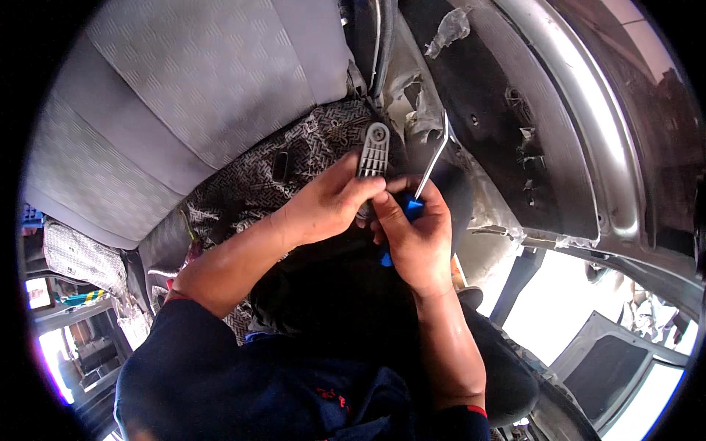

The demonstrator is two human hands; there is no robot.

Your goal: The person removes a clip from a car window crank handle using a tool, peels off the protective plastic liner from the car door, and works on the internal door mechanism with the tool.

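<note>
My left hand (334, 195) is closed on a window crank handle (375, 153), a light grey plastic lever with a ribbed back and a round end with a hole, pointing up and away from me. A screwdriver with a blue handle (415, 209) is held in my right hand (421, 235). Its thin metal shaft (434, 163) points up to the right, and near the tip it looks bent. Both hands meet at the lower end of the crank handle, where my fingers cover it; the right thumb lies close to the left fingertips.
A grey patterned car seat (198, 81) fills the upper left. Along the right runs a car door (500, 125) with its dark inner side showing and torn clear plastic film (448, 31) on it. Patterned floor covering (250, 184) lies beneath my hands. Another panel (610, 367) shows at lower right.
</note>
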